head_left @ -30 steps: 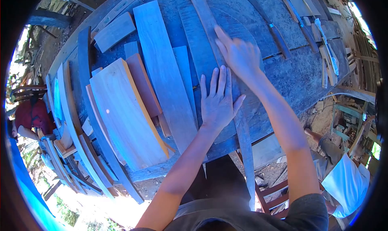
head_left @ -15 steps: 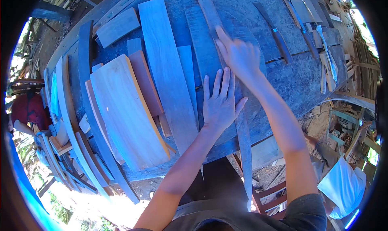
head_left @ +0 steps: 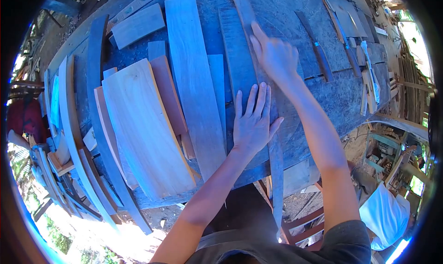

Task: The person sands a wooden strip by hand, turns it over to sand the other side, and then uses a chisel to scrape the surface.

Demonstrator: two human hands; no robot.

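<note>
A long, narrow wooden strip [head_left: 275, 171] runs from the table's far side, under my hands, past the near edge. My left hand [head_left: 251, 125] lies flat with fingers spread, pressing on the strip and the flat board [head_left: 236, 47] beside it. Farther up the strip is my right hand [head_left: 279, 56], with the index finger stretched along the wood and the other fingers curled under. Whatever it grips, if anything, is hidden beneath the palm. To the left lies a long pale plank [head_left: 191, 70].
A wide thick board [head_left: 143, 130] and several other planks cover the table's left side. Two long-handled tools, one nearer [head_left: 321, 58], lie at right. Curved wooden pieces [head_left: 74, 111] stand far left. A white cloth [head_left: 385, 215] is at lower right; a person in red [head_left: 27, 118] is at far left.
My right hand has moved a little farther up the strip, away from my left hand. My left hand stays in place on the wood. The whole view has shifted slightly.
</note>
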